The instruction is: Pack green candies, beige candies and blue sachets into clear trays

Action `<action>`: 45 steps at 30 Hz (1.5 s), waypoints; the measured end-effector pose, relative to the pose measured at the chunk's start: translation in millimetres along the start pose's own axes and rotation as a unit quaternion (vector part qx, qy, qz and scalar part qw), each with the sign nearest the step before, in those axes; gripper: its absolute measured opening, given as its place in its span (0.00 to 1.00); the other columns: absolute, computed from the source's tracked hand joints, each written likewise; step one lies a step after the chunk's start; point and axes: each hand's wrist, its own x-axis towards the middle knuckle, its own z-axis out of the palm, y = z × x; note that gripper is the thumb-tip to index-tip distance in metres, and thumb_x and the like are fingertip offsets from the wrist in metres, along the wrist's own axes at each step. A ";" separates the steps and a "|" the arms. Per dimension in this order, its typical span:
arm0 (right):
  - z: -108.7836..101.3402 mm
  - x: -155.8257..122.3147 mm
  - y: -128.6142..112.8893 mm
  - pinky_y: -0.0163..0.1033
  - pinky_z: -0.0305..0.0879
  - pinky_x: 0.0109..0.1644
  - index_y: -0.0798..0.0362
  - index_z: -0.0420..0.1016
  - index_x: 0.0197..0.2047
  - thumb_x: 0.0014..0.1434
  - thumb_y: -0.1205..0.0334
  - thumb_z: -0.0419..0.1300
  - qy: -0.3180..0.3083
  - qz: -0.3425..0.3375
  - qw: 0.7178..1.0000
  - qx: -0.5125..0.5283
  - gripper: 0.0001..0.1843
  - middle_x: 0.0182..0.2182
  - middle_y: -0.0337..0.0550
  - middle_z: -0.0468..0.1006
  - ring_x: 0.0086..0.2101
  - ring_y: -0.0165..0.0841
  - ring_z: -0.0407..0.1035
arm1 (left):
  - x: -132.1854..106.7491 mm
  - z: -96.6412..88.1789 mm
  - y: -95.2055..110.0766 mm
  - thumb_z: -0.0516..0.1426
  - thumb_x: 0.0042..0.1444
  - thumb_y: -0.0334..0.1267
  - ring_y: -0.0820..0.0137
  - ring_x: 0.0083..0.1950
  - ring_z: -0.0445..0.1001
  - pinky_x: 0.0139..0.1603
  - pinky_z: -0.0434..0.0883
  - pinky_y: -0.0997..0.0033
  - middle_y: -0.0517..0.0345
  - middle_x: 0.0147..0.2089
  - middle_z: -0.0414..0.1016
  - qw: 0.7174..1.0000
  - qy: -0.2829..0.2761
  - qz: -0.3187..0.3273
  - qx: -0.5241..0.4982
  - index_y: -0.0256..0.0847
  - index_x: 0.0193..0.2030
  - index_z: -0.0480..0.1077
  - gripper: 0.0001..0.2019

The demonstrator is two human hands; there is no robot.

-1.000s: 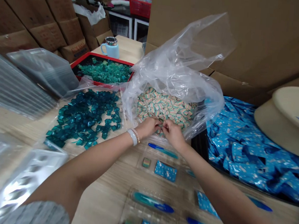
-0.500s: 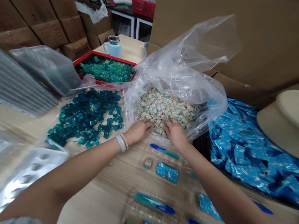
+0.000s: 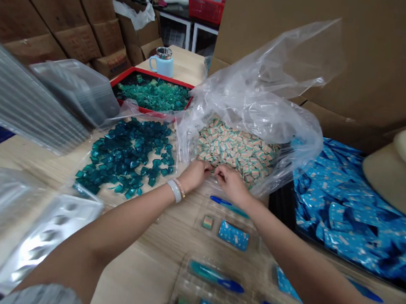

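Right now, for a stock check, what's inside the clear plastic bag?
Small striped blocks lie heaped in the clear plastic bag; lower layers are covered, and its folds obscure the back.

Left arm (image 3: 119,234): reaches far from near left, elbow bent.
Right arm (image 3: 290,250): slants far and left from near right.
Left hand (image 3: 194,174): fingers curled, tips rightward.
Right hand (image 3: 231,181): fingers curled, just beside left hand.

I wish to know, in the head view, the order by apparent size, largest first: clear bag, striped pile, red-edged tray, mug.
1. Clear bag
2. Striped pile and red-edged tray: too similar to rank surely
3. Mug, smallest
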 end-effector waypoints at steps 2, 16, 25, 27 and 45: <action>2.5 -2.1 -2.3 0.33 0.56 0.34 0.54 0.64 0.27 0.48 0.75 0.49 0.016 -0.003 1.000 0.003 0.08 0.26 0.39 0.64 0.30 0.30 0.60 | 0.1 -2.6 -1.4 0.50 0.48 0.26 0.73 0.31 0.68 0.36 0.64 0.75 0.56 0.30 0.75 1.000 -0.010 0.014 -0.005 0.33 0.31 0.73 0.10; -23.4 0.0 26.2 0.38 0.58 0.43 0.55 0.71 0.39 0.54 0.69 0.49 0.009 -0.003 0.992 -0.128 0.12 0.36 0.47 0.69 0.38 0.36 0.62 | -8.6 7.7 8.0 0.51 0.48 0.28 0.71 0.34 0.69 0.39 0.66 0.73 0.54 0.33 0.73 0.997 0.030 0.012 0.065 0.35 0.34 0.70 0.08; -26.8 -15.3 16.0 0.38 0.58 0.41 0.52 0.71 0.38 0.57 0.66 0.48 -0.034 -0.012 0.966 -0.255 0.12 0.36 0.45 0.67 0.37 0.35 0.61 | -8.7 8.7 5.0 0.50 0.51 0.29 0.70 0.39 0.70 0.44 0.66 0.72 0.53 0.39 0.73 0.998 0.034 0.008 0.055 0.37 0.41 0.71 0.12; -28.8 -14.3 13.1 0.39 0.57 0.42 0.52 0.70 0.41 0.55 0.65 0.50 -0.023 -0.013 0.971 -0.237 0.11 0.37 0.46 0.67 0.39 0.36 0.60 | -8.3 8.4 4.1 0.50 0.51 0.29 0.71 0.39 0.70 0.45 0.66 0.72 0.53 0.39 0.73 0.998 0.028 0.014 0.048 0.37 0.41 0.71 0.13; 1.8 -8.5 -4.4 0.36 0.57 0.38 0.54 0.67 0.31 0.55 0.71 0.48 -0.031 -0.028 0.995 -0.095 0.08 0.30 0.44 0.68 0.33 0.32 0.62 | 0.1 -7.1 3.2 0.50 0.50 0.26 0.73 0.32 0.68 0.37 0.64 0.75 0.56 0.31 0.74 0.996 -0.076 0.041 0.017 0.34 0.32 0.72 0.10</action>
